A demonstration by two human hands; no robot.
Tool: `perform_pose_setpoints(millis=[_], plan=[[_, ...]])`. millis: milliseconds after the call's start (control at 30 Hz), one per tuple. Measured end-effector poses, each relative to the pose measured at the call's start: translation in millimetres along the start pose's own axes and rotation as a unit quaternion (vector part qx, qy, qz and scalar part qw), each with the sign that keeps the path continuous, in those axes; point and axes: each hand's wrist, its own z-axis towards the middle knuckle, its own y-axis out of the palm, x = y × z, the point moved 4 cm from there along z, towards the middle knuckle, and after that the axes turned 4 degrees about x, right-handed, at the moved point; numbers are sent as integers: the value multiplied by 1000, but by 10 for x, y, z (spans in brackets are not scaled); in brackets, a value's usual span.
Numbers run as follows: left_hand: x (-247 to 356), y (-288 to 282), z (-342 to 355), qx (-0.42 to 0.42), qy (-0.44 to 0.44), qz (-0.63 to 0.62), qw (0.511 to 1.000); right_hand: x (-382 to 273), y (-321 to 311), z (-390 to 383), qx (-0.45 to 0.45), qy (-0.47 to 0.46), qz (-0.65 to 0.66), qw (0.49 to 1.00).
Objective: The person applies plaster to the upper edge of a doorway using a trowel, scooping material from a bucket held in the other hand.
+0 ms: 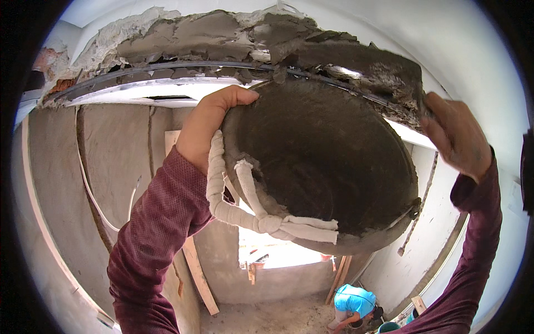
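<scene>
My left hand (214,117) is closed on the rim of a round, mortar-stained bucket (334,139), thumb over the edge. The bucket is raised and tilted, its dark, dirty inside facing me. A knotted handle wrapped in pale cloth (239,214) hangs at its near left side. To the right, my right hand (459,136) is closed on a plastering trowel; its handle is hidden. The flat blade (384,69), coated in wet grey mortar, lies along the rough mortar band (189,42) above the bucket. A thin dark rod or cable (211,64) runs along that band.
Below, a person in a blue shirt (354,300) bends over near some buckets (388,327). Wooden planks (200,278) lean against the grey walls (117,145). A bright window opening (272,253) is behind the bucket. Loose white cable (92,195) hangs at left.
</scene>
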Motion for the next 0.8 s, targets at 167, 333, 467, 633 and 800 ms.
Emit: perform_pose_setpoints(millis=[167,333,467,633,800], plan=[[26,64,-28,41,11,-13,999,484,-141,11,39,49,-98,993],[55,92,-92,25,33,-43,998,416,-172,-490,77,84,-106,988],[80,-3,-61,63,9,-8,998,5,-173,-417,31,102,-18,994],[46,-71,-155,77,37,21,996,-372,115,-8,79,12,-40,996],[-3,-164,-102,87,-4,25,996,-400,205,237,109,3,-69,992]])
